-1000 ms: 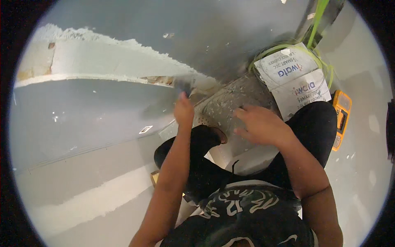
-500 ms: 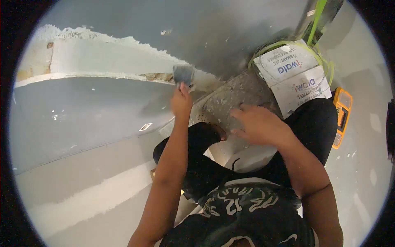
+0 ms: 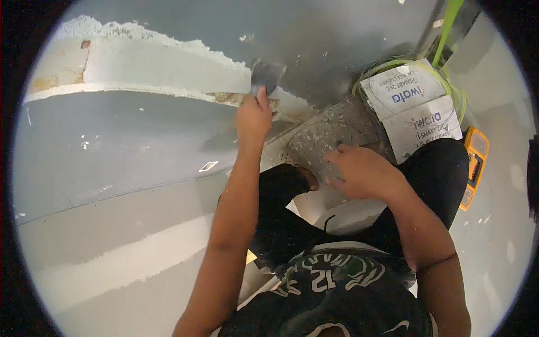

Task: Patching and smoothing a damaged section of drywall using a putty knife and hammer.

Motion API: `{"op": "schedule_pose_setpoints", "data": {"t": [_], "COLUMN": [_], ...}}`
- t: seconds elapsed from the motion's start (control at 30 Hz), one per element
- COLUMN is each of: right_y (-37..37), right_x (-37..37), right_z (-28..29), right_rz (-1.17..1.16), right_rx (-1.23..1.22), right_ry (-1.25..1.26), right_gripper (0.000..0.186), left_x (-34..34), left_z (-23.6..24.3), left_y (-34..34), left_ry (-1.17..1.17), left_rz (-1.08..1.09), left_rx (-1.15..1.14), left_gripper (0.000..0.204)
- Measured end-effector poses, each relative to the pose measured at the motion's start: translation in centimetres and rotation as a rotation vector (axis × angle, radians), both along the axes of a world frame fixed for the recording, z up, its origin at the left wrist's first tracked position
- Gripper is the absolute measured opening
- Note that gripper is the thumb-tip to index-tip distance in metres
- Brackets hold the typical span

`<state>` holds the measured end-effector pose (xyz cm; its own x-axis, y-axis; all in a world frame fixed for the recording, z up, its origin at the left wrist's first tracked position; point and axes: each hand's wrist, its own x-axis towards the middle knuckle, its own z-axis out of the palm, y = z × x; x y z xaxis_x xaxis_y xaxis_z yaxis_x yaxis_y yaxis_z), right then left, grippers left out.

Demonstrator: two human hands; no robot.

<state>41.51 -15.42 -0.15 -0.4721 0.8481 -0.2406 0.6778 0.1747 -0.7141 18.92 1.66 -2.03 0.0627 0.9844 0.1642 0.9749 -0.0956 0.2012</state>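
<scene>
My left hand (image 3: 254,118) is closed round the handle of a putty knife (image 3: 268,74). The knife's wide grey blade is tilted at the right end of a white plaster strip (image 3: 168,70) on the grey wall (image 3: 129,132). Whether the blade touches the wall is hard to tell. Just below and left of the blade, a rough brownish gap (image 3: 224,98) breaks the strip's lower edge. My right hand (image 3: 368,173) hovers over the dusty, speckled floor (image 3: 320,135), empty, with its thumb and fingers apart.
A flattened white carton (image 3: 421,112) lies at the right, with green-yellow cable (image 3: 456,90) looped around it. Beside my right knee is an orange and grey level-like tool (image 3: 475,163). My folded legs and a bare foot (image 3: 307,178) are close below my hands.
My left hand has moved the putty knife upward and a little right, and the blade is more tilted. The whole view has shifted slightly. My right hand stays hovering, open.
</scene>
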Motion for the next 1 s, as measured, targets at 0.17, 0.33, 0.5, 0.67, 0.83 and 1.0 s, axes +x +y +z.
{"op": "schedule_pose_setpoints", "data": {"t": [0.17,0.33,0.5,0.67,0.83,1.0], "right_y": [0.1,-0.2,-0.7,-0.1,-0.6,-0.5], "right_x": [0.1,-0.2,-0.4,-0.4,-0.2,-0.1], "right_z": [0.1,0.2,-0.4,0.1,0.2,0.3], "right_rz": [-0.003,0.019,0.011,0.023,0.024,0.012], "right_rx": [0.027,0.007,0.045,0.018,-0.005,0.060], "right_ry": [0.021,0.042,0.058,-0.003,-0.007,0.044], "right_gripper": [0.044,0.044,0.042,0.043,0.043,0.041], "left_x": [-10.9,-9.2,-3.1,-8.0,-10.5,0.8], "left_z": [-8.0,-4.8,-0.3,-4.1,-3.4,-1.0], "left_y": [-4.7,-3.5,-0.7,-2.4,-4.6,1.1], "left_ry": [-0.023,0.038,0.104,0.011,0.050,0.166], "left_rz": [0.127,0.145,0.186,0.096,0.142,0.069], "left_rx": [0.029,0.033,-0.050,-0.037,0.044,-0.040], "left_gripper": [0.054,0.055,0.056,0.056,0.057,0.059]}}
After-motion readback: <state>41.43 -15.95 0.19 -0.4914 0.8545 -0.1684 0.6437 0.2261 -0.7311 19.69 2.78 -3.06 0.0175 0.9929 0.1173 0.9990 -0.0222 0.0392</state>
